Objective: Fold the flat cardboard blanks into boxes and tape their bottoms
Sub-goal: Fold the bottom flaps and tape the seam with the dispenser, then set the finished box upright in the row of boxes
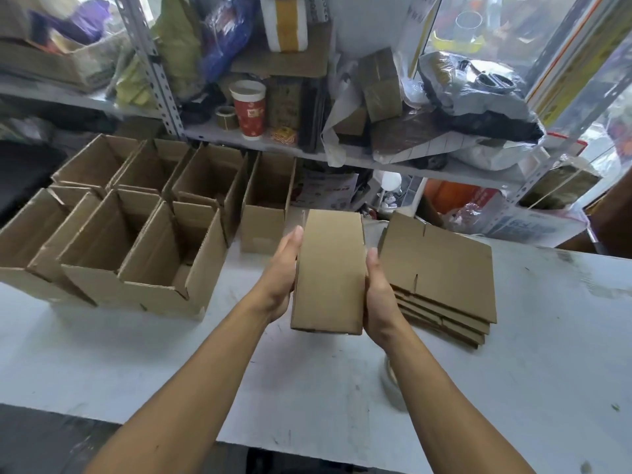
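A: A white worktable [307,371] stands in front of crowded metal shelving [160,80], with open folded boxes [136,234] grouped at the left and a stack of flat blanks [441,268] at the right.

B: And the piece in hand?

A: A cardboard blank [330,271] is held above the table's middle, its long axis running away from the person. The left hand [282,268] presses its left edge, fingers straight; the right hand [381,295] holds the right edge, thumb curled onto it.

B: Which side matters next?

A: Both are equally near. Squeezing inward across the short axis should open it. A tape roll [393,381] sits under the right forearm, half hidden.
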